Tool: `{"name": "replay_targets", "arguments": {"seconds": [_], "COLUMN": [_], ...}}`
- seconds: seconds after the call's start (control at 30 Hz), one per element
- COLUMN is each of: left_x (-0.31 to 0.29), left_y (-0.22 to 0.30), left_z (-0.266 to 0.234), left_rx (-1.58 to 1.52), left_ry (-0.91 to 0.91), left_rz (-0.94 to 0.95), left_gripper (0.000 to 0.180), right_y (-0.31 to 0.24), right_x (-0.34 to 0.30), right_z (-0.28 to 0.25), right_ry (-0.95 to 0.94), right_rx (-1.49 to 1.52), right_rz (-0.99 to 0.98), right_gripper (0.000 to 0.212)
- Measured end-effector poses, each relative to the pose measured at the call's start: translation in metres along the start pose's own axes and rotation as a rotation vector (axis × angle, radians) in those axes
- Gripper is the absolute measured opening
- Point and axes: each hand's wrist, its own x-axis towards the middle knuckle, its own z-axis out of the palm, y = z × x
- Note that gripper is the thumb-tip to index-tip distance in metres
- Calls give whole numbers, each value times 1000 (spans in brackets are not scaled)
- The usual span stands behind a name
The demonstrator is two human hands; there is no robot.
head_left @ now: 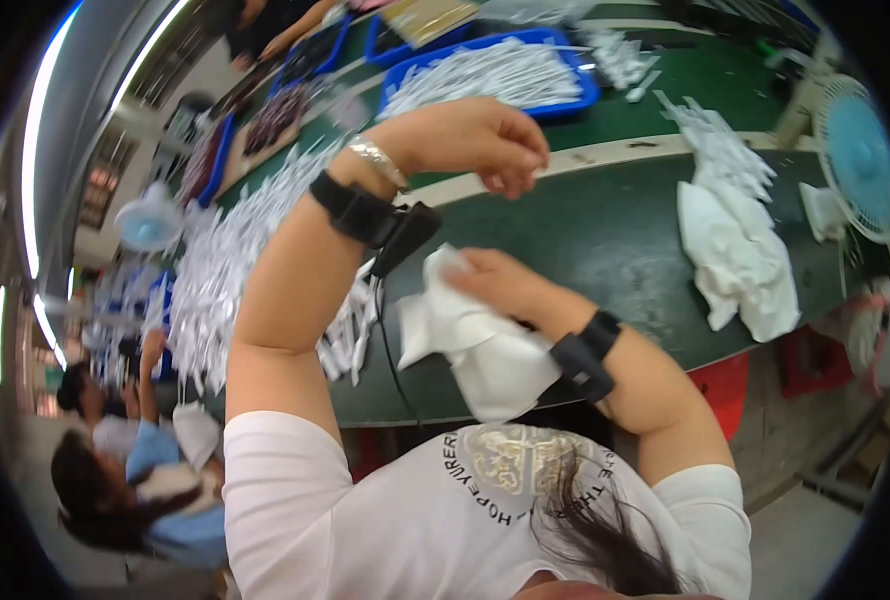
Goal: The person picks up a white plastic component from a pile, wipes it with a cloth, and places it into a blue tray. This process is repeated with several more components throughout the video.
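At frame centre, the right hand (500, 285) grips a crumpled white cloth (470, 345) lying on the green table (605, 240). The left hand (485, 140) (raised, upper centre) curls loosely, holding nothing visible. 1 white pile (735, 250) sits at right.

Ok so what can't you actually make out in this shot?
Head view:
- Left hand: raised, curled fingers hide whether it holds anything.
- White cloth: its lower edge is covered by the right hand and forearm.
- White pieces in the blue tray: too small and blurred to identify.
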Motion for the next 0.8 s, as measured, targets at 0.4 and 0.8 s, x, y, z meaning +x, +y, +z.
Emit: {"name": "replay_targets", "arguments": {"seconds": [0.4, 0.8], "left_x": [-175, -243], "left_y": [-168, -181], "left_z": [-26, 38], "left_rx": [1052, 764], "left_ry": [504, 1009], "left_rz": [-522, -319], "left_gripper": [13, 16], "right_y": [-16, -19], "right_x": [-9, -8], "right_z": [15, 14], "right_ry": [-32, -17], "right_rx": [177, 233], "right_rz": [137, 190], "right_gripper": [25, 27]}}
